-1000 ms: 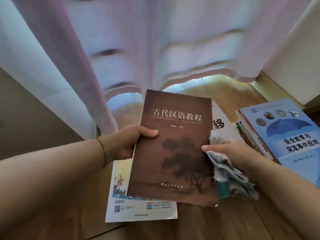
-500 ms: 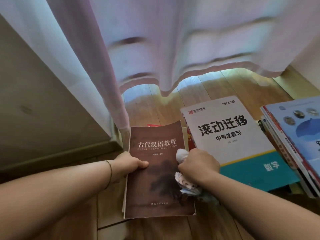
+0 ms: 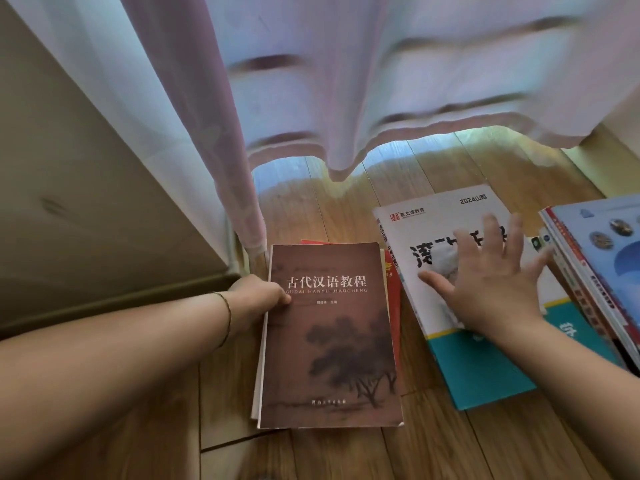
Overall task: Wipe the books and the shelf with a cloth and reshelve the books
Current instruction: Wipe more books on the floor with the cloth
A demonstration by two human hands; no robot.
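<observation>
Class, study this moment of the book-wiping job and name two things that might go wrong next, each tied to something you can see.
1. The right hand presses the cloth flat with spread fingers on the white and teal book; with no grip on the cover, a push may slide the book across the wooden floor.
2. The left hand holds the brown book only at its edge, atop a red book; it could slip off.

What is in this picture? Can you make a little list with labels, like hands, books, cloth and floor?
left hand: grips the left edge of the brown book
right hand: fingers spread, pressing the cloth
cloth: on the white and teal book
brown book: lies on top of a red book
blue book stack: far right
floor: wooden planks
curtain: hangs above the floor
</observation>
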